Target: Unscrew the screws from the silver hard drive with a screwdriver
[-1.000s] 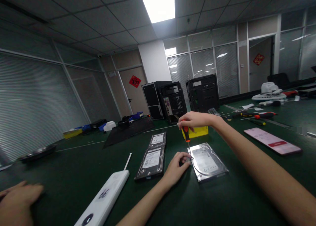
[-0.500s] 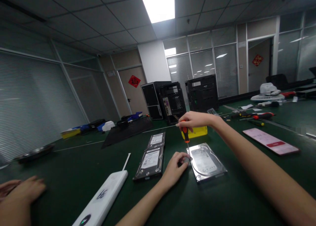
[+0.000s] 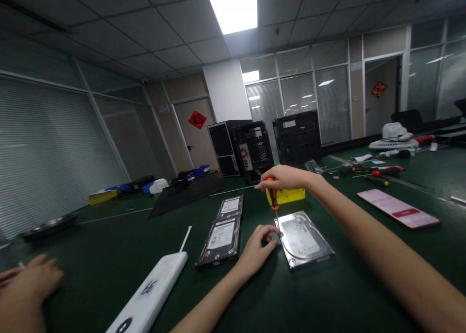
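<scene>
A silver hard drive (image 3: 304, 238) lies flat on the green table (image 3: 327, 294). My right hand (image 3: 286, 177) is closed around the top of an orange-handled screwdriver (image 3: 273, 197), which stands upright with its tip at the drive's near left corner. My left hand (image 3: 257, 250) rests on the table with its fingers curled against that same corner, by the screwdriver tip. Two more hard drives, one nearer (image 3: 221, 239) and one farther (image 3: 231, 206), lie label-up just left of my left hand.
A yellow box (image 3: 291, 195) sits behind the drive. A white power bank (image 3: 147, 296) with a cable lies at front left. Another person's hand (image 3: 27, 287) rests at the far left. Computer cases (image 3: 298, 136) stand at the back; a pink phone (image 3: 398, 208) and tools (image 3: 378, 170) lie right.
My hands and the screwdriver stay at the drive's corner with almost no movement. The other person's hand at the far left has shifted slightly.
</scene>
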The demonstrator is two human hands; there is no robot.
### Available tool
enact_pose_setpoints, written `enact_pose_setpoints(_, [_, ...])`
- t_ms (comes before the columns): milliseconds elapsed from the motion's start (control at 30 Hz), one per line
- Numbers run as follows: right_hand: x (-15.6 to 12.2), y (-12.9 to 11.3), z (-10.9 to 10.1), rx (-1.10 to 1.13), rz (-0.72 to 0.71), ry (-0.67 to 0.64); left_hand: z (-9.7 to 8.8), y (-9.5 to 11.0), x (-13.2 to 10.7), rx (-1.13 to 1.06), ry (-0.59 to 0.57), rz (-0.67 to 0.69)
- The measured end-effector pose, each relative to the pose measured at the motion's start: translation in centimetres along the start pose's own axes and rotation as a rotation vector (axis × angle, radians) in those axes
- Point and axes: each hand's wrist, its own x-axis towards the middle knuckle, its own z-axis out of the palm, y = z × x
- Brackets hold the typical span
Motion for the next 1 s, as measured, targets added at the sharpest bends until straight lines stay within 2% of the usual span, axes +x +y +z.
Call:
enact_pose_setpoints(133, [0.08, 0.37, 0.38, 0.023, 0.061, 0.000, 0.03, -0.06, 0.01, -0.006, 0.000, 0.007])
enact_pose_setpoints(333, [0.14, 0.23, 0.57, 0.181, -0.041, -0.056, 0.09, -0.04, 0.06, -0.015, -0.001, -0.002])
enact_pose_setpoints(633, [0.12, 0.29, 0.44, -0.034, -0.011, 0.035, 0.04, -0.18, 0.06, -0.017, 0.001, -0.007])
enact_pose_setpoints(1000, [0.11, 0.07, 0.30, -0.080, -0.060, 0.043, 0.04, -0.12, 0.00, -0.035, -0.003, -0.005])
